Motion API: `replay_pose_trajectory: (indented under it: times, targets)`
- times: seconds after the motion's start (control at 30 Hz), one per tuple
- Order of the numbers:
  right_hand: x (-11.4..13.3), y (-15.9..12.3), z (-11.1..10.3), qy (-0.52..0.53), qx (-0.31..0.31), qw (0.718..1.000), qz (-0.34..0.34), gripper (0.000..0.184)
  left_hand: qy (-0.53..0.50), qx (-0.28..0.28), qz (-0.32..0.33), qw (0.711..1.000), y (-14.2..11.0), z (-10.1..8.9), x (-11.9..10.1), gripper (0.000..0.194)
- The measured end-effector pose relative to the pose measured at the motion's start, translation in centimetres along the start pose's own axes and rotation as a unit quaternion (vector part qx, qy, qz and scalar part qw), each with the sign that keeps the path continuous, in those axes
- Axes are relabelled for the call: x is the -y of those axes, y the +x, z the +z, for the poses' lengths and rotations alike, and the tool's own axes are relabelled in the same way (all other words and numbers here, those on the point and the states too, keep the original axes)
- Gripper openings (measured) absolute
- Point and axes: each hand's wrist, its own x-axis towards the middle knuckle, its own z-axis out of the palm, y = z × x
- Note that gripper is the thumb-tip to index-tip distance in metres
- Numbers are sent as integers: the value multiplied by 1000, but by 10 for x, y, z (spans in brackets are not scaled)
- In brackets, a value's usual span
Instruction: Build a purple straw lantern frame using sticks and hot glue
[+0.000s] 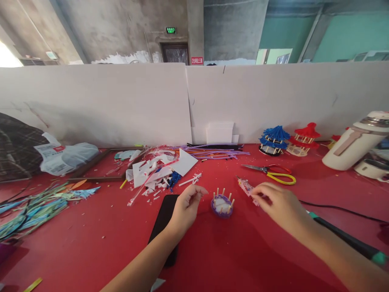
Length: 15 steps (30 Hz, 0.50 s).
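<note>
Just left of the middle, my left hand (187, 205) is closed, its thumb and forefinger pinched together. Whatever is between those fingertips is too small to make out. To the right, my right hand (278, 205) has its fingers closed at the rear end of a pink patterned tool (245, 187) with a narrow pointed tip, angled up and left. Between both hands stands a small round purple-rimmed base (221, 215) with a pale centre and several short wooden pegs upright around its edge. Neither hand touches it. A black phone (164, 215) lies partly under my left forearm.
Scissors (273, 172) with red and yellow handles lie beyond my right hand. Blue (274, 140) and red (304, 140) model pavilions stand behind, near a white thermos (352, 142). A black-green tool (346, 235) lies by my right forearm. Paper scraps (152, 174) and pipe cleaners (212, 153) lie at the back.
</note>
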Motion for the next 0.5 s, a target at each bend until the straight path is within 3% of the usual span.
replay_pose_trajectory:
  times: [0.1, 0.2, 0.27, 0.37, 0.5]
  targets:
    - [-34, 6, -15, -21, 19, 999, 18, 26, -10, 19, -2, 1000, -2, 2, -2, 23]
    - [-67, 3, -17, -37, 121, 991, -35, 32, -23, 41, -6, 999, -4, 2, -3, 21]
    - [-80, 0, -14, -47, 159, 986, -20, 35, -34, 50, -11, 998, -4, 1, -2, 22]
    - [-84, 1, -8, -54, 191, 980, 13, 41, -53, 42, -24, 997, -4, -1, -2, 25]
    - [-78, 10, -6, -50, 211, 976, 9, 35, -70, 28, -43, 996, -2, -2, -3, 27]
